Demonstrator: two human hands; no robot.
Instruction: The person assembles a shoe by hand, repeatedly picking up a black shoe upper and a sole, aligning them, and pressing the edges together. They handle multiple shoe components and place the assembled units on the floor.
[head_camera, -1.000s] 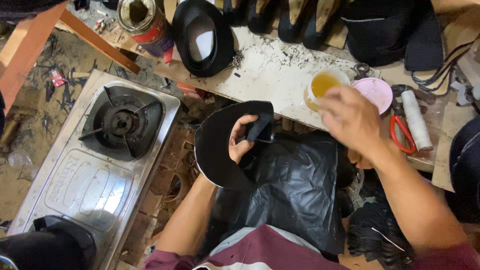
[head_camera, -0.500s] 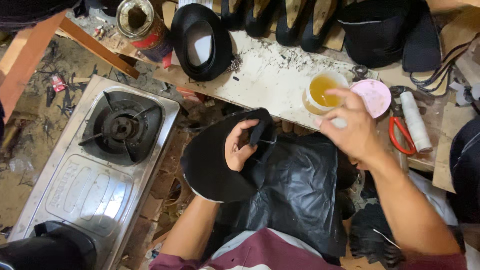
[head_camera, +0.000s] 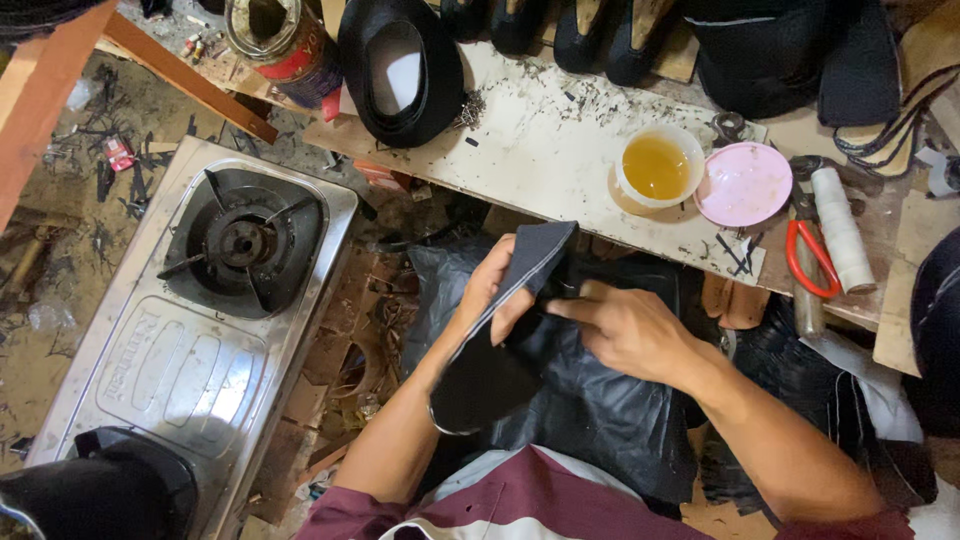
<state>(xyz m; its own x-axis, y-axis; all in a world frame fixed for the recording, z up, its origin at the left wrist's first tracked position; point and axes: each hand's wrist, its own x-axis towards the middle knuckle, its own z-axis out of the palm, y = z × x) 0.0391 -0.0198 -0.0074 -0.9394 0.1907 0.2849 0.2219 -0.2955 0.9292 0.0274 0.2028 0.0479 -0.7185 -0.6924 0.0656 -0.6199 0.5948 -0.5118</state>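
My left hand (head_camera: 497, 290) grips the black fabric shoe upper (head_camera: 500, 340) over my lap, just off the worktop's (head_camera: 540, 150) near edge; my right hand (head_camera: 625, 330) pinches its inner edge, seemingly smoothing it.

Scuffed white workbench (head_camera: 540, 150), cup of yellow liquid (head_camera: 657, 166), pink lid (head_camera: 744, 184), red scissors (head_camera: 810, 258) (right end)

Beyond the left hand (head_camera: 497, 292) gripping the black shoe upper (head_camera: 500, 340): bare bench strip (head_camera: 540, 150). Ahead-right: glue cup (head_camera: 657, 166), pink lid (head_camera: 743, 184), scissors (head_camera: 812, 262). Leftward: gas stove (head_camera: 200, 320). Right hand (head_camera: 625, 330) closes the right side.
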